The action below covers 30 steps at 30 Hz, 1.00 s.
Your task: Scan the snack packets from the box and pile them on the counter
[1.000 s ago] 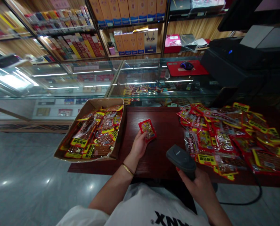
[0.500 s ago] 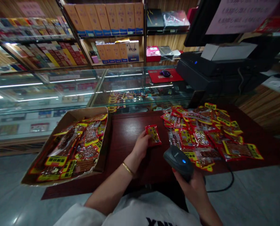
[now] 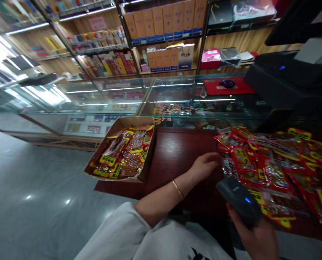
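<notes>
- Counter (image 3: pixel 177 144) of dark red-brown wood is running across the scene, bearing the rest.
- A loose pile of flat red-and-yellow plastic packets (image 3: pixel 272 173) is spreading over its right side.
- An open, shallow brown cardboard box (image 3: pixel 147 164) is sitting at its left end, with similar shiny packets (image 3: pixel 134 144) filling it. Work is looking part-way, as a judgement: many packets are lying in both places, but nothing is showing which ones are done and which are left.
- The right hand (image 3: pixel 261 234) is closing firmly round a dark grey plastic handheld scanner (image 3: pixel 233 189), which is hanging near the pile's front edge.
- The left hand (image 3: pixel 206 164) is hovering just beside the pile, fingers loosely bent and partly open; no packet is showing in it, and whether its fingertips are touching one I cannot tell.
- A thin gold-coloured bangle (image 3: pixel 178 189) is circling the left wrist.
- A small blue light (image 3: pixel 247 200) is glowing on the scanner.
</notes>
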Motion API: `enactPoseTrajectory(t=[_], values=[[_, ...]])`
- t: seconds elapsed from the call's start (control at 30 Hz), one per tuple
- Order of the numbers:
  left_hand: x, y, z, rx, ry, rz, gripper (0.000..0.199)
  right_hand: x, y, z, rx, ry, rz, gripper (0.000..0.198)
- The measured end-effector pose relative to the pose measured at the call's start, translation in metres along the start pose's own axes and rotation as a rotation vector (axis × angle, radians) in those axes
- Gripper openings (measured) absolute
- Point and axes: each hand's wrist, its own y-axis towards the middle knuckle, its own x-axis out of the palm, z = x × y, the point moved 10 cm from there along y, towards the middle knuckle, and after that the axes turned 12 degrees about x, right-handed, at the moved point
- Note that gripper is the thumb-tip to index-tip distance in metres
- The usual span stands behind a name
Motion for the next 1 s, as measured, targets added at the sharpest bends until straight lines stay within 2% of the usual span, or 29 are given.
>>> enactPoseTrajectory(t=[0.1, 0.17, 0.23, 0.27, 0.33, 0.37, 0.47, 0.53, 0.63, 0.77, 0.9, 1.0], values=[[-0.073, -0.045, 0.072, 0.3, 0.351, 0.126, 0.031, 0.011, 0.008, 0.003, -0.044, -0.056, -0.057, 0.046], [-0.135, -0.085, 0.122, 0.408, 0.633, 0.298, 0.026, 0.017, 0.01, 0.0, -0.055, -0.081, -0.087, 0.048], [-0.197, -0.12, 0.158, 0.392, 0.902, 0.48, 0.026, 0.02, 0.012, -0.005, -0.044, -0.086, -0.086, 0.049], [-0.224, -0.133, 0.169, 0.349, 1.044, 0.528, 0.027, 0.021, 0.012, -0.009, -0.04, -0.077, -0.084, 0.049], [-0.258, -0.146, 0.175, 0.217, 1.339, 0.459, 0.03, 0.026, 0.013, -0.018, -0.067, -0.044, -0.098, 0.047], [-0.269, -0.148, 0.171, 0.144, 1.459, 0.367, 0.032, 0.028, 0.013, -0.022, -0.094, -0.025, -0.114, 0.045], [-0.283, -0.152, 0.142, -0.075, 1.624, 0.059, 0.037, 0.035, 0.011, -0.034, -0.167, 0.007, -0.162, 0.039], [-0.286, -0.155, 0.126, -0.199, 1.632, -0.039, 0.048, 0.033, 0.01, -0.037, -0.153, 0.008, -0.136, 0.038], [-0.287, -0.153, 0.117, -0.323, 1.667, -0.076, 0.064, 0.031, 0.005, -0.045, -0.129, 0.005, -0.113, 0.039], [-0.283, -0.145, 0.117, -0.406, 1.748, -0.099, 0.058, 0.027, 0.004, -0.046, -0.129, -0.01, -0.104, 0.043], [-0.289, -0.145, 0.124, -0.42, 1.726, -0.078, 0.027, 0.03, 0.01, -0.027, -0.117, -0.042, -0.155, 0.043], [-0.289, -0.147, 0.15, -0.278, 1.735, 0.018, 0.013, 0.031, 0.014, -0.011, -0.103, -0.035, -0.18, 0.042]])
